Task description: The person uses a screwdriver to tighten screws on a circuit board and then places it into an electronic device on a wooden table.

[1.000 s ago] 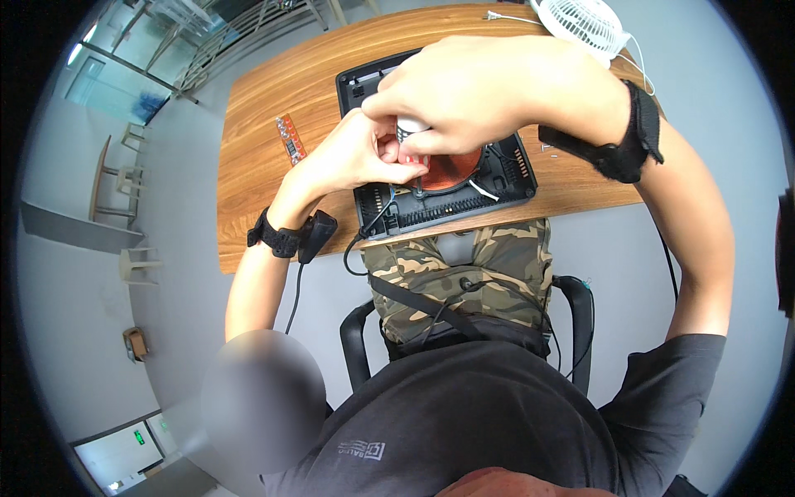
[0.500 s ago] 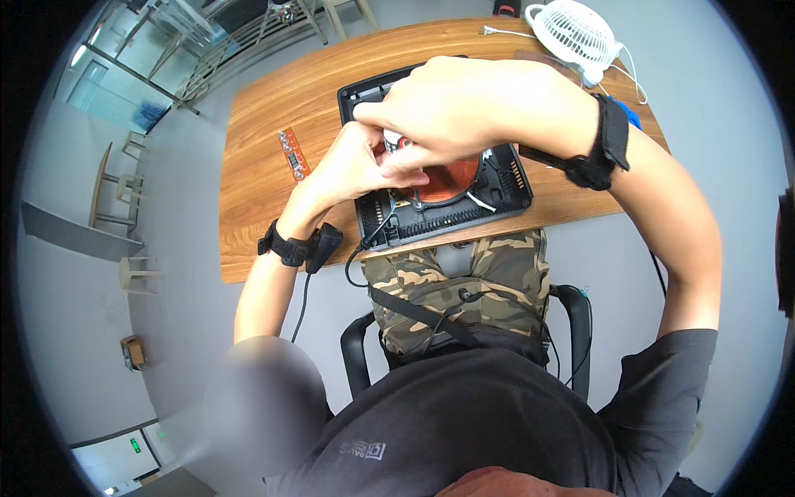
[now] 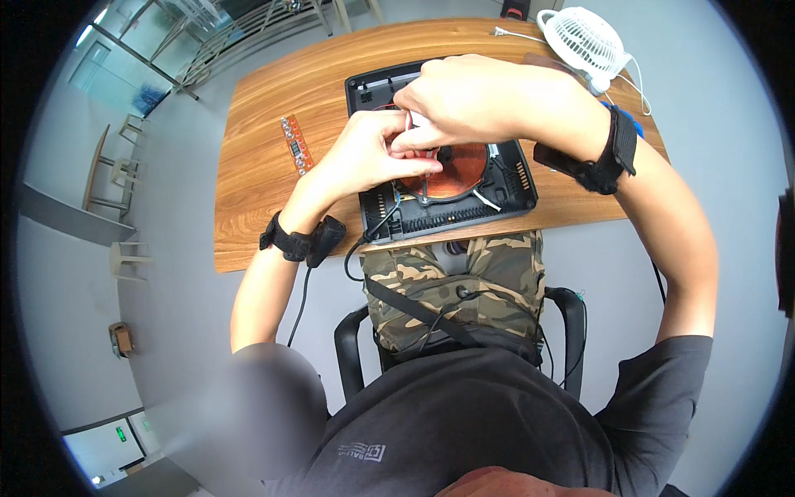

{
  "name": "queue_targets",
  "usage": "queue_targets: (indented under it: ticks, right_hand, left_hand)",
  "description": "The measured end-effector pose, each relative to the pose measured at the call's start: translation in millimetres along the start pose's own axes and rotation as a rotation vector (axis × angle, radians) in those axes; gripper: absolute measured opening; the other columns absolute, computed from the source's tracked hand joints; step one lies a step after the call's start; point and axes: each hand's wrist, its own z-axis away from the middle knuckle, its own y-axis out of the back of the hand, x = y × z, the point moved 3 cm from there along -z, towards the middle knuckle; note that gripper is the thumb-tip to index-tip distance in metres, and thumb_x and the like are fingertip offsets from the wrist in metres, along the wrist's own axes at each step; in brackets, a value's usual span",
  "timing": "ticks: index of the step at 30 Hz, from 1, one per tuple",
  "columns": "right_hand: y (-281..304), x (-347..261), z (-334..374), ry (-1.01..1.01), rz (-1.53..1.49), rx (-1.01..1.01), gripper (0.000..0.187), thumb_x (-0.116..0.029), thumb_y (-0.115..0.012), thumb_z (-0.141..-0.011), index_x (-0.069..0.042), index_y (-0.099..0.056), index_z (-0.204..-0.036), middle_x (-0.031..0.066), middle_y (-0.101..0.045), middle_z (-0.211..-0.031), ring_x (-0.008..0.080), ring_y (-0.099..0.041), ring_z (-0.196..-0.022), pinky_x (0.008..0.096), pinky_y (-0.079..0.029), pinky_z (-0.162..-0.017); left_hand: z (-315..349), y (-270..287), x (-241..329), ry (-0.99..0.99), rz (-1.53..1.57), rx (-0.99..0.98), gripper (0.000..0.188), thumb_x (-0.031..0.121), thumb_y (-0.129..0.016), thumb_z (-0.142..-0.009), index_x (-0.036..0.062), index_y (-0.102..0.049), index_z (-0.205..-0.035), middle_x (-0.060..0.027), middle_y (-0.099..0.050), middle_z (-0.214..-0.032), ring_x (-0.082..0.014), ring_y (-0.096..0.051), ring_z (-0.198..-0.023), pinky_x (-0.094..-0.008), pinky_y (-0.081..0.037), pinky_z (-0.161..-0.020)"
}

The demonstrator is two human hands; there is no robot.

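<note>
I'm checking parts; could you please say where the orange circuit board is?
In the head view, the orange circuit board lies on the left of the wooden table, left of the black housing.

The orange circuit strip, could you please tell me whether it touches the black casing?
Apart: the head view shows wooden tabletop between the orange circuit strip and the left edge of the black casing.

Bright, diffuse light washes the back of my right hand [image 3: 451, 95] pale; the tabletop [image 3: 269, 103] carries soft shading. Its edges bow under the fisheye, black vignetting rings everything, and grey blur smears my near-left shoulder [image 3: 281, 414].
</note>
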Motion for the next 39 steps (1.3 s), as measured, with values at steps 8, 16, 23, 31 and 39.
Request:
queue_targets:
  ticks: [8,16,23,31,39]
  right_hand:
    - [8.6,-7.2,13.8,0.146,0.103,0.0,0.04,-0.034,-0.066,-0.094,-0.004,-0.061,-0.121,0.0189,-0.07,-0.112,0.037,-0.07,-0.096,0.046,-0.057,-0.083]
    - [-3.3,-4.0,9.7,0.076,0.061,0.035,0.036,-0.038,-0.065,-0.095,-0.003,-0.073,-0.095,0.0174,-0.071,-0.074,0.0349,-0.072,-0.072,0.0427,-0.058,-0.07]
    - [4.1,-9.9,7.2,0.058,0.106,0.004,0.041,-0.041,-0.065,-0.094,-0.002,-0.072,-0.092,0.0182,-0.07,-0.07,0.0339,-0.071,-0.066,0.0416,-0.058,-0.065]
    - [3.3,-7.7,3.3,0.114,-0.006,-0.033,0.033,-0.03,-0.065,-0.094,-0.006,-0.066,-0.116,0.0175,-0.074,-0.094,0.0335,-0.073,-0.09,0.0438,-0.059,-0.081]
    - [3.4,-16.9,-6.7,-0.025,-0.024,-0.121,0.028,-0.03,-0.064,-0.089,-0.005,-0.076,-0.092,0.0178,-0.073,-0.078,0.0346,-0.072,-0.075,0.0442,-0.058,-0.072]
  left_hand:
    - [-1.2,-5.1,-10.6,0.023,0.183,-0.027,0.033,0.025,-0.088,-0.077,-0.0001,-0.066,-0.08,-0.0009,-0.056,-0.064,-0.0091,-0.049,-0.061,-0.0274,-0.042,-0.057]
    - [-3.8,-2.5,5.4,-0.043,0.084,-0.059,0.036,0.027,-0.089,-0.078,0.0001,-0.066,-0.086,-0.0016,-0.056,-0.067,-0.0096,-0.052,-0.063,-0.0269,-0.044,-0.059]
    - [-1.9,2.0,19.0,0.038,0.065,-0.048,0.035,0.019,-0.094,-0.073,-0.0012,-0.073,-0.093,-0.003,-0.072,-0.081,-0.0049,-0.06,-0.077,-0.0273,-0.053,-0.074]
    - [6.3,1.5,-11.6,0.112,0.29,-0.063,0.028,0.023,-0.085,-0.077,0.0039,-0.065,-0.08,0.0059,-0.049,-0.067,-0.0049,-0.039,-0.062,-0.0243,-0.036,-0.057]
    - [2.4,1.8,7.4,-0.042,0.133,0.038,0.041,0.024,-0.092,-0.074,0.0008,-0.071,-0.101,-0.0008,-0.068,-0.081,-0.0077,-0.057,-0.075,-0.0261,-0.048,-0.067]
